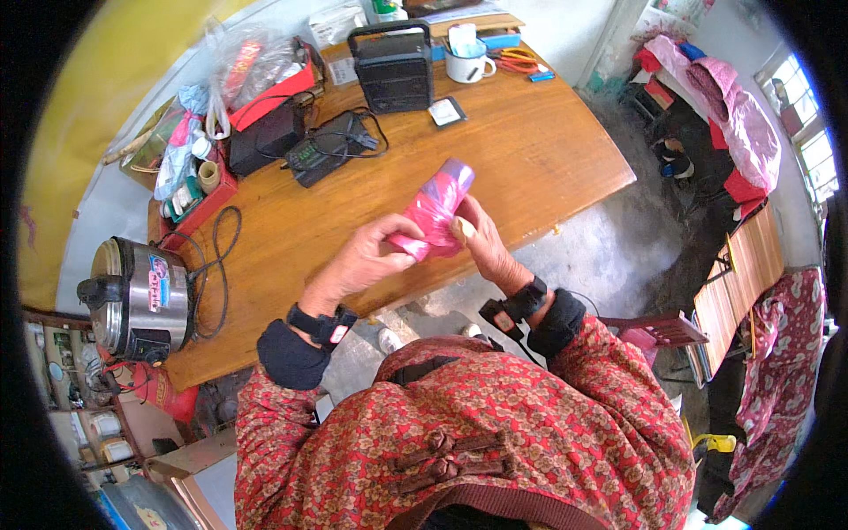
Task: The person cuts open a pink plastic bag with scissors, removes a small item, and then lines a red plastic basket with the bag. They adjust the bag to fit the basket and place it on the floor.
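Plastic-film roll (447, 185) is pinched by left hand (364, 256) and right hand (483, 245) above the tabletop's (539, 159) near edge; loose pink folds (431, 219) are best gripped evenly.

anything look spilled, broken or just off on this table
Nothing looks spilled or clearly broken. Just untidy: a dark cord lies in loose loops beside the steel cooker, and a cable is bunched over the black device; neither is neatly coiled.

On the left, the metal cooker (132, 309) carries a white label (159, 281) with coloured print. Far left, the black box (331, 150) shows green markings (308, 158). Left wristband (309, 324): white tag (338, 333). Characters are too small to read.
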A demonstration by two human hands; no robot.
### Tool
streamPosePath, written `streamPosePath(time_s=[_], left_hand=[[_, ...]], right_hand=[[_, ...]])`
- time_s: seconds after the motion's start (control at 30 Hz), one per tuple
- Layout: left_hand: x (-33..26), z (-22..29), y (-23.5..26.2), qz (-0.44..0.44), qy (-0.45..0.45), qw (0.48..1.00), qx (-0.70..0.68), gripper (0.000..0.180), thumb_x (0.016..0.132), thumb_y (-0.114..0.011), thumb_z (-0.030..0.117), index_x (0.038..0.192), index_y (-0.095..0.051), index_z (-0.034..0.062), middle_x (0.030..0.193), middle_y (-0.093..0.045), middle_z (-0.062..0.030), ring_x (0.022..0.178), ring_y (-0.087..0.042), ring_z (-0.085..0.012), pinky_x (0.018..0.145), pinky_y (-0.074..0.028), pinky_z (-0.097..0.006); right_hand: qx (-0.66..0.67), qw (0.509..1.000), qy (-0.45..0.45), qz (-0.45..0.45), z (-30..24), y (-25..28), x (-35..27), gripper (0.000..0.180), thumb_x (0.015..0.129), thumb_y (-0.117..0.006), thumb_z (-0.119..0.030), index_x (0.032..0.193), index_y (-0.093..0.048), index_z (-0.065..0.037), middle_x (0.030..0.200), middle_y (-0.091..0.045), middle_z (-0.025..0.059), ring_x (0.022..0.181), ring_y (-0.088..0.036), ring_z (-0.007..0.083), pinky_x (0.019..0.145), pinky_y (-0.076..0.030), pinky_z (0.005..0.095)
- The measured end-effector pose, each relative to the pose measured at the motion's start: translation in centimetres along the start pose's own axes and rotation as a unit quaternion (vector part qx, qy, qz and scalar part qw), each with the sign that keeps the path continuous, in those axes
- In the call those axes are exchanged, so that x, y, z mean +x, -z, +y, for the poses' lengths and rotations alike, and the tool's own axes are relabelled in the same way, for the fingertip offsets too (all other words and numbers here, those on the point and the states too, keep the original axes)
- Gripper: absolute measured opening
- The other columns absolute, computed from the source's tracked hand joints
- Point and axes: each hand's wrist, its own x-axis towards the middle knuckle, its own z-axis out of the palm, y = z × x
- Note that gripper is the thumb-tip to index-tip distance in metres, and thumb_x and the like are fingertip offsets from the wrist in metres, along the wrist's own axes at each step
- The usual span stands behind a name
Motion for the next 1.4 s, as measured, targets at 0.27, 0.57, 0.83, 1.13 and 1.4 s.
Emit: streamPosePath(time_s=[0.27, 0.57, 0.83, 1.13, 1.4], left_hand=[[1.3, -1.8, -4.9, 0.12, 0.108, 0.925, -0.344, 0.039, 0.08, -0.065, 0.025, 0.111, -0.05, 0.0058, 0.11, -0.055, -0.0079, 0.102, -0.053, -0.0185, 0.09, -0.042, -0.032], [0.8, -4.4, -6.8, 0.065, 0.135, 0.819, -0.554, 0.052, 0.076, -0.069, 0.036, 0.113, -0.049, 0.0056, 0.104, -0.057, -0.0068, 0.098, -0.056, -0.0178, 0.09, -0.044, -0.035], [-0.1, -6.5, -5.8, 0.074, 0.132, 0.824, -0.546, 0.039, 0.078, -0.067, 0.026, 0.107, -0.051, 0.0058, 0.1, -0.06, -0.0085, 0.095, -0.058, -0.0211, 0.089, -0.045, -0.038], [-0.6, -8.5, -4.3, 0.247, 0.141, 0.802, -0.525, 0.04, 0.076, -0.071, 0.027, 0.103, -0.048, 0.0095, 0.094, -0.056, -0.0044, 0.083, -0.057, -0.015, 0.078, -0.049, -0.035], [-3.2, -7.6, -2.5, 0.157, 0.11, 0.751, -0.632, 0.054, 0.075, -0.069, 0.042, 0.111, -0.048, 0.0081, 0.104, -0.057, -0.0077, 0.094, -0.058, -0.0207, 0.086, -0.046, -0.038]], right_hand=[[0.061, 0.992, -0.112, 0.008, -2.6, 2.2, -1.2, 0.046, 0.083, -0.061, -0.032, 0.113, -0.045, -0.002, 0.102, -0.053, 0.0055, 0.094, -0.05, 0.0108, 0.084, -0.043, 0.0281], [-0.127, 0.977, -0.145, -0.096, -3.5, 0.4, -0.7, 0.054, 0.084, -0.055, -0.044, 0.107, -0.051, 0.004, 0.093, -0.059, 0.0103, 0.085, -0.054, 0.0129, 0.073, -0.047, 0.03], [-0.365, 0.913, -0.126, -0.133, -3.2, -0.7, -1.0, 0.055, 0.078, -0.061, -0.045, 0.105, -0.053, 0.003, 0.086, -0.061, 0.0227, 0.081, -0.061, 0.0342, 0.07, -0.048, 0.0388], [-0.549, 0.794, -0.091, -0.245, -5.3, -3.4, 0.3, 0.051, 0.072, -0.066, -0.043, 0.103, -0.054, -0.004, 0.085, -0.062, 0.0196, 0.083, -0.059, 0.0377, 0.07, -0.047, 0.0431], [-0.381, 0.898, -0.125, -0.184, -3.6, -4.3, 1.9, 0.022, 0.083, -0.058, -0.021, 0.094, -0.058, -0.002, 0.069, -0.058, 0.0111, 0.064, -0.058, 0.021, 0.06, -0.046, 0.0328]])
